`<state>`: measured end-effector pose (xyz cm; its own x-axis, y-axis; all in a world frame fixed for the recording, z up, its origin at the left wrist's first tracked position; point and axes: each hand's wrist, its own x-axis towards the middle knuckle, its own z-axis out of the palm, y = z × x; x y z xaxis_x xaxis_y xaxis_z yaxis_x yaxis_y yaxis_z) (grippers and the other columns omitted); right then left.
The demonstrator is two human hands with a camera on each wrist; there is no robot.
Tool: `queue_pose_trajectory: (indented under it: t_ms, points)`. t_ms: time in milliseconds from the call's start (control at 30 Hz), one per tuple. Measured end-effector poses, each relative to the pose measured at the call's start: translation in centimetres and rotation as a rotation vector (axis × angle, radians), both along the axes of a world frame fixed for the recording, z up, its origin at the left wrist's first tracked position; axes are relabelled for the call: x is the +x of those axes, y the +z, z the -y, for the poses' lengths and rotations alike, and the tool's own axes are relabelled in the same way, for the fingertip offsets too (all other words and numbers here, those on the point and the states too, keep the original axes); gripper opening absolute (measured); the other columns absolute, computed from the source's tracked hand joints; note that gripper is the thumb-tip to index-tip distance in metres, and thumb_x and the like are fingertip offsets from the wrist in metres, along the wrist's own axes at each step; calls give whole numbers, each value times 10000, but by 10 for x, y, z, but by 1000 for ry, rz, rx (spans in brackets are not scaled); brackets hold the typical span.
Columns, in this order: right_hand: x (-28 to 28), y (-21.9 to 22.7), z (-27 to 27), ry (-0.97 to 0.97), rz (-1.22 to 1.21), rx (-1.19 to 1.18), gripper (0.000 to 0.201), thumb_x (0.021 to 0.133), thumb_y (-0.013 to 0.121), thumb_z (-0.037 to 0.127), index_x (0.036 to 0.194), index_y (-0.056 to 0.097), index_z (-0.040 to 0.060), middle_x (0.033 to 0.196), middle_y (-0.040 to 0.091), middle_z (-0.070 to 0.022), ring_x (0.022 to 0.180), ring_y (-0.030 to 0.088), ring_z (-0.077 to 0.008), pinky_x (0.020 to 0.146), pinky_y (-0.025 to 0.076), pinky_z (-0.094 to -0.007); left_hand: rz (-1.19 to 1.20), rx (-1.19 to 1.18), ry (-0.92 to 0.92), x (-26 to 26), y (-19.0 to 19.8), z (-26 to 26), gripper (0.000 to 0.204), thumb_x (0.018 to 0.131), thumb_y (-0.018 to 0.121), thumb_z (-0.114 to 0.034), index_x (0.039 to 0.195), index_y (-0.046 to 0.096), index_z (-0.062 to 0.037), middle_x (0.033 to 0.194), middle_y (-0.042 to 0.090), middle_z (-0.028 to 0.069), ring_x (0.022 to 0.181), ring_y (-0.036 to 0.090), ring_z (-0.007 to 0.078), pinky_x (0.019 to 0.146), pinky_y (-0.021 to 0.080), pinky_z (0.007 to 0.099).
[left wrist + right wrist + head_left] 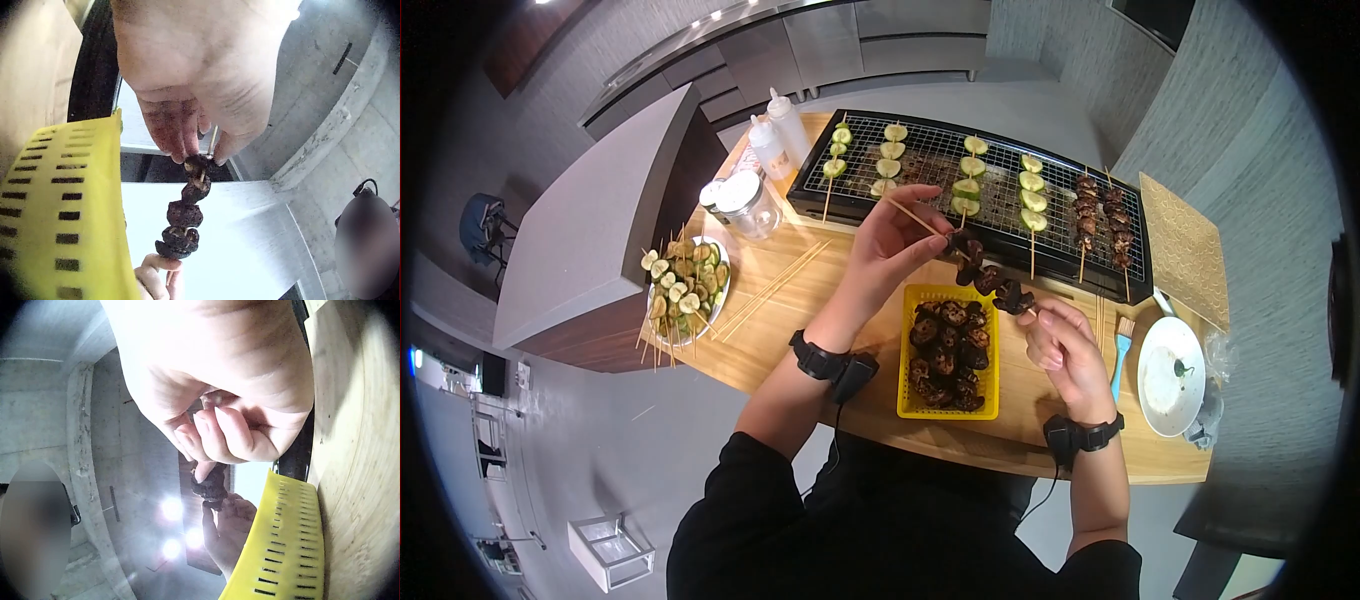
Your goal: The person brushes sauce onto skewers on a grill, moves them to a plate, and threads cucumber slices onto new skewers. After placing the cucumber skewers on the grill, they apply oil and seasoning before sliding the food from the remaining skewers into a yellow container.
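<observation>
A wooden skewer threaded with several dark brown mushroom pieces is held above the yellow basket. My left hand pinches it near its upper left end, thumb and fingertips right by the first piece. At the lower right end, my right hand grips it with curled fingers beside the last mushroom piece. More dark mushrooms fill the basket below. In the left wrist view the threaded mushrooms hang in a row between both hands; the right wrist view shows mostly curled fingers.
Behind the hands stands a black grill bearing cucumber-like slice skewers and dark skewers. A plate of skewers, bare sticks, a jar and squeeze bottles are left. Right are a blue brush and a white pan.
</observation>
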<state>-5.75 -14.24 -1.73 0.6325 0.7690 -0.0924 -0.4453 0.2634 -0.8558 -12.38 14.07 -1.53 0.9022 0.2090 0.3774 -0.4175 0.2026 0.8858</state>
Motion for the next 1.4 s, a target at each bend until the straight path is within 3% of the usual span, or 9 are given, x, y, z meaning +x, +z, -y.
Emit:
queue_pose_trajectory:
  t_ms: [433,633,733,933,1033,1133,1233,1333,1400]
  points:
    - [1,-1,1,-4,-15,26,241,1052,599,147,1115,667,-76,595,413,68,509,322,-19,506,259,-217,-44,-125,-66,3,0,-1,372,1134,460,-273,1398,539,-23,1066,686,57,992,673,129,908,556,309]
    - [1,-4,2,-4,-13,66,228,1052,601,137,1120,667,-70,590,413,65,504,320,-22,507,270,-223,-100,134,-116,1,-3,2,305,1133,478,-272,1239,614,-21,1004,699,41,909,689,123,808,556,279]
    - [2,-5,3,-13,-43,83,223,1051,599,132,1116,667,-71,587,410,64,502,317,-26,508,271,-229,-149,92,-198,0,-7,3,287,1132,482,-264,1199,617,-19,972,708,39,877,693,122,776,555,268]
    - [1,-5,3,-10,-53,95,223,1050,599,129,1117,660,-76,591,411,59,500,320,-33,511,272,-233,-220,100,-271,-5,3,4,385,1151,408,-322,1182,621,-3,972,731,73,871,704,142,761,570,274]
    - [2,-6,3,-6,-59,119,226,1049,599,128,1119,657,-79,592,412,56,499,321,-33,510,272,-233,-222,139,-288,-4,-4,4,496,1156,333,-397,1231,609,8,1008,742,133,870,722,203,785,569,314]
    - [2,-8,3,-14,-66,129,228,1050,595,128,1122,654,-79,591,408,54,499,321,-33,508,272,-234,-237,121,-294,-6,-1,7,409,1149,415,-311,1109,652,21,976,739,93,867,711,152,780,579,288]
    - [2,-6,3,-2,-56,144,228,1051,592,131,1122,651,-78,590,403,55,497,320,-35,506,272,-236,-191,363,-268,-7,-1,13,311,1111,528,-257,1054,685,5,956,737,68,863,709,139,773,575,299]
    - [3,-9,4,-4,-59,155,231,1053,589,134,1122,648,-78,589,398,55,496,318,-36,503,272,-237,-22,793,-216,-14,19,16,148,1019,665,-191,1043,718,-54,956,739,52,874,723,155,755,564,298]
    - [3,-8,3,-9,-61,148,231,1054,587,133,1122,648,-79,589,395,54,495,316,-38,501,270,-239,-105,936,-209,-20,28,23,124,968,712,-175,1052,730,-86,1004,745,64,917,729,207,798,571,334]
